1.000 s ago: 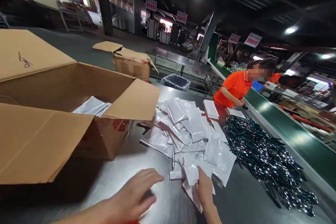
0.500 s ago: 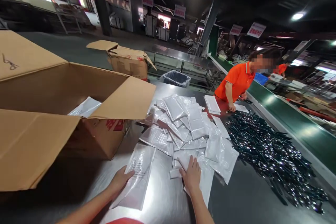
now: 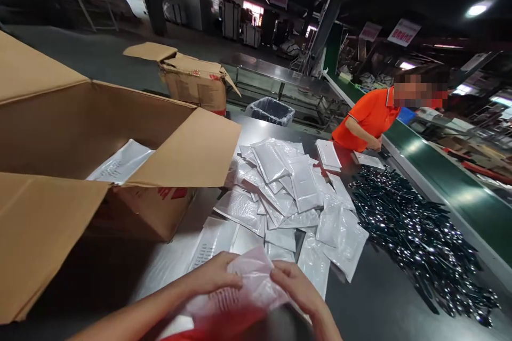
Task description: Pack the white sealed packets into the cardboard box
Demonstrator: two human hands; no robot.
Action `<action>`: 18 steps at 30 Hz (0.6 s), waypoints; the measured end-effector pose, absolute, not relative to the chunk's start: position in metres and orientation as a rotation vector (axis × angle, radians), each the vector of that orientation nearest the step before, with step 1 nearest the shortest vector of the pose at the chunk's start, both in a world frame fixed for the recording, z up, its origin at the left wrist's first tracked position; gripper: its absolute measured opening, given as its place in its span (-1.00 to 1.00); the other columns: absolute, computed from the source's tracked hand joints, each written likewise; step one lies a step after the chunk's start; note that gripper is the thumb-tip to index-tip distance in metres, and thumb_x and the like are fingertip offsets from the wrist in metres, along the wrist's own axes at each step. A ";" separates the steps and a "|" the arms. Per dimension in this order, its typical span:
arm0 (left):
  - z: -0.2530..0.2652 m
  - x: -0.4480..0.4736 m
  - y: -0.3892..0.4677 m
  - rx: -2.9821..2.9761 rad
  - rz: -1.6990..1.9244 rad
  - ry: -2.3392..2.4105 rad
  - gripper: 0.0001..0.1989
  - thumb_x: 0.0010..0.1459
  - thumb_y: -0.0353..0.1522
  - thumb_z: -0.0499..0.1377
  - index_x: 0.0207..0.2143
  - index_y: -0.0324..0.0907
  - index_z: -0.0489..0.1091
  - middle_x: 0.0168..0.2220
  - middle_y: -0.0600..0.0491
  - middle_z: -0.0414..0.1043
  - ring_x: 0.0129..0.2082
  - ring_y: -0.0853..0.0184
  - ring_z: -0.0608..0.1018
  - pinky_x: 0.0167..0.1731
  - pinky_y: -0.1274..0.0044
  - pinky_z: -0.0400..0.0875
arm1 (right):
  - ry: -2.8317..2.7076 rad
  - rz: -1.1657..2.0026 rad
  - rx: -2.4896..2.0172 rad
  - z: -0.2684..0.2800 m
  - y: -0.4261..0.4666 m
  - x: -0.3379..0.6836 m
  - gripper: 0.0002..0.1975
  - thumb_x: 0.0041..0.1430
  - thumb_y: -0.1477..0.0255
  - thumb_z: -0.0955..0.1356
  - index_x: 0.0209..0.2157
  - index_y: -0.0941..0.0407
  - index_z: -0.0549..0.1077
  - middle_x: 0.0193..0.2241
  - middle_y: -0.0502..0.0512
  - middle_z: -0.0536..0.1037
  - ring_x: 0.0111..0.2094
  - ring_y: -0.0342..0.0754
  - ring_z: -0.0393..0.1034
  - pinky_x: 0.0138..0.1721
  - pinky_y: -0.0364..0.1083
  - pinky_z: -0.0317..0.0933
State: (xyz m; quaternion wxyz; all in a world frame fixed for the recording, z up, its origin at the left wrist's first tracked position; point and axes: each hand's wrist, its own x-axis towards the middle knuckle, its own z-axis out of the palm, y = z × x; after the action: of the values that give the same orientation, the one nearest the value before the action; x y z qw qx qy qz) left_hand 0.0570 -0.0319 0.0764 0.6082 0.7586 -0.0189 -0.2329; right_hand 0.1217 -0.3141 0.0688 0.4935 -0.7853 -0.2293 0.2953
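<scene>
Both my hands hold one translucent plastic pouch [image 3: 248, 290] close to me at the bottom middle. My left hand [image 3: 214, 277] grips its left edge and my right hand [image 3: 294, 287] grips its right edge. Just beyond them a pile of white plastic pouches [image 3: 288, 192] spreads over the steel table [image 3: 168, 266]. One pouch with printed text [image 3: 210, 242] lies flat by my left hand.
A large open cardboard box [image 3: 80, 170] with pouches inside stands at the left. A heap of dark shiny items [image 3: 412, 234] lies at the right beside a green conveyor [image 3: 452, 186]. A person in an orange shirt [image 3: 368, 117] works at the far end. A second carton [image 3: 196, 82] and a bin [image 3: 270, 112] stand behind.
My hands left the table and pile and came together, lifting one pouch between them. The camera tilted down slightly.
</scene>
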 end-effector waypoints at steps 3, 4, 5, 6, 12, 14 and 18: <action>0.047 0.045 0.002 1.612 -0.308 0.279 -0.46 -0.05 0.04 0.34 -0.19 -0.20 0.57 -0.24 -0.01 0.67 -0.15 0.02 0.63 -0.11 0.38 0.49 | -0.395 0.600 -2.350 0.060 -0.300 0.140 -0.17 0.22 0.21 0.44 0.46 0.16 0.27 0.50 0.36 0.23 0.51 0.36 0.09 0.47 0.30 0.04; 0.036 0.041 0.015 1.585 -0.243 0.373 -0.41 -0.07 0.07 0.33 -0.17 -0.20 0.55 -0.21 -0.04 0.68 -0.12 -0.01 0.63 -0.08 0.36 0.49 | -0.401 0.582 -2.579 0.054 -0.294 0.144 0.00 0.08 0.33 0.52 0.51 0.12 0.16 0.56 0.36 0.04 0.57 0.41 -0.12 0.51 0.40 -0.14; 0.025 0.036 0.028 1.580 -0.215 0.446 -0.37 -0.09 0.11 0.31 -0.15 -0.20 0.53 -0.18 -0.08 0.68 -0.09 -0.05 0.63 -0.04 0.33 0.50 | -0.435 0.584 -2.774 0.047 -0.290 0.147 0.15 -0.05 0.43 0.57 0.54 0.08 0.09 0.58 0.34 -0.10 0.59 0.44 -0.27 0.51 0.47 -0.26; 0.015 0.032 0.038 1.609 -0.216 0.505 -0.35 -0.11 0.12 0.30 -0.14 -0.19 0.51 -0.15 -0.10 0.69 -0.05 -0.09 0.64 0.00 0.29 0.50 | -0.490 0.588 -2.899 0.040 -0.287 0.150 0.21 -0.11 0.50 0.59 0.54 0.06 0.06 0.59 0.33 -0.15 0.59 0.46 -0.31 0.51 0.50 -0.28; -0.001 0.019 0.054 2.147 0.111 0.737 -0.25 0.05 -0.10 0.18 0.24 -0.32 0.36 0.26 -0.32 0.45 0.32 -0.18 0.46 0.34 0.13 0.32 | -0.640 0.204 -2.804 0.012 -0.298 0.161 -0.30 0.18 0.70 0.20 0.35 0.24 0.43 0.34 0.37 0.47 0.37 0.22 0.34 0.45 0.18 0.16; 0.010 0.021 0.046 2.281 0.219 0.598 -0.18 0.10 -0.21 0.20 0.38 -0.33 0.26 0.41 -0.33 0.28 0.44 -0.18 0.31 0.45 0.10 0.17 | -0.586 0.126 -2.689 0.022 -0.296 0.162 -0.36 0.19 0.65 0.17 0.23 0.18 0.54 0.19 0.35 0.60 0.27 0.23 0.43 0.38 0.21 0.26; 0.048 0.023 0.020 2.372 0.057 0.129 -0.01 0.06 -0.19 0.44 0.49 -0.22 0.22 0.57 -0.29 -0.02 0.57 -0.26 0.00 0.54 -0.04 -0.26 | -0.461 0.153 -2.311 0.080 -0.286 0.142 -0.52 0.24 0.35 0.23 0.05 0.13 0.64 0.04 0.36 0.65 0.10 0.27 0.52 0.25 0.22 0.36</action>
State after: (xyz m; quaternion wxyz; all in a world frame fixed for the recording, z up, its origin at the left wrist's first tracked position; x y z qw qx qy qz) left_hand 0.0232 0.0203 0.0478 0.3733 0.9261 0.0503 0.0221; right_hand 0.1420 -0.2863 0.0800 0.3801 -0.9051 -0.1807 0.0599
